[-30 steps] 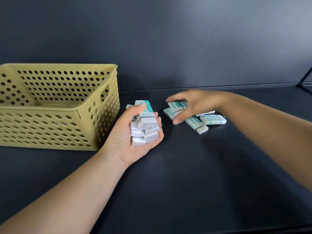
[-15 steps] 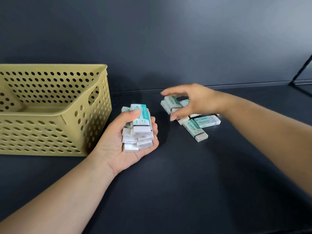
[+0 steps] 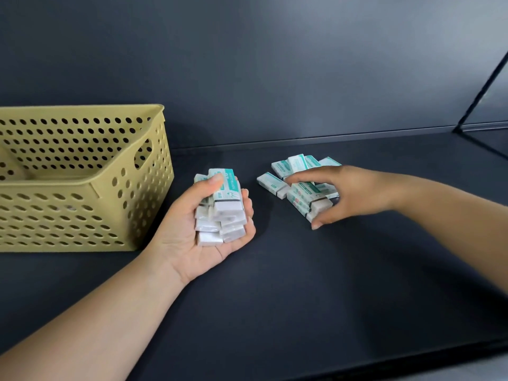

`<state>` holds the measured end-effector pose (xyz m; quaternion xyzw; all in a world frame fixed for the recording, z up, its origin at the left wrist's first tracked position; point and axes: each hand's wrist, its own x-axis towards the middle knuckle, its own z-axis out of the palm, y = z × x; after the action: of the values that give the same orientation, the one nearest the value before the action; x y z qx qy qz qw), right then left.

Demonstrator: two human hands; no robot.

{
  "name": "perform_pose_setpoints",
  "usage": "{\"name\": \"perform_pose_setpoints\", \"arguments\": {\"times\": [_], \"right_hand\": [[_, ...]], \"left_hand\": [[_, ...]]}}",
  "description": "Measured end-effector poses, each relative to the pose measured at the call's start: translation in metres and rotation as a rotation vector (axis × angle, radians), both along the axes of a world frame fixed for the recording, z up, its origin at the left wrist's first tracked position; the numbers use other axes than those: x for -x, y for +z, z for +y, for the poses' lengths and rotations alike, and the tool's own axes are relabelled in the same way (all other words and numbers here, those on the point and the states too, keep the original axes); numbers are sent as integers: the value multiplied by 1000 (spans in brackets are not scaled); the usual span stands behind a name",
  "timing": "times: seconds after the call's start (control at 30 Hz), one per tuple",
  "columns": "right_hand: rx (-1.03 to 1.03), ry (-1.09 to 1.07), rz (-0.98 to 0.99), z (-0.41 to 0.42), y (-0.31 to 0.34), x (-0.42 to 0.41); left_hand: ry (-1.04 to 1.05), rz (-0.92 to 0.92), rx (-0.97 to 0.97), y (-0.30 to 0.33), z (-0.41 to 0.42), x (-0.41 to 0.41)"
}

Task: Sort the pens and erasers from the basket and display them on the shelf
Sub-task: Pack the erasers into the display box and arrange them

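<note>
Meanwhile, left hand (image 3: pixel 203 237) full (erasers (image 3: pixel 220 213)).

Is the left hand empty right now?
No, the left hand grips a stack of erasers, with the thumb pressed on the top one, beside the yellow basket.

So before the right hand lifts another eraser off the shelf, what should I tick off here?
1. Left hand grips its bundle of erasers securely: ok.
2. Right hand is over the loose erasers, thumb and fingers either side of one: ok.
3. Right hand has actually closed on an eraser: cannot tell.
4. Shelf has bare room for a row: ok.
5. Loose erasers lined up neatly: not ok, jumbled.
6. Basket emptied: cannot tell.
</note>
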<state>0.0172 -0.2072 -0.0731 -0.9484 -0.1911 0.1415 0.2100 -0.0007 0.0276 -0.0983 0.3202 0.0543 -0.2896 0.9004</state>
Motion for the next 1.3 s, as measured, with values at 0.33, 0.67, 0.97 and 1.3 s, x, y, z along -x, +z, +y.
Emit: {"name": "perform_pose_setpoints", "arguments": {"times": [0.33, 0.67, 0.97, 1.3], "right_hand": [[-91, -9, -34, 9, -9, 6], [-319, 42, -185, 48, 36, 14], [-163, 77, -105, 66, 14, 4], [-445, 102, -56, 53, 20, 2]], "left_hand": [[-14, -8, 90, 3, -1, 6], [-54, -93, 118, 5, -2, 6], [-179, -123, 122, -2, 0, 1], [-161, -160, 107, 1, 2, 0]]}}
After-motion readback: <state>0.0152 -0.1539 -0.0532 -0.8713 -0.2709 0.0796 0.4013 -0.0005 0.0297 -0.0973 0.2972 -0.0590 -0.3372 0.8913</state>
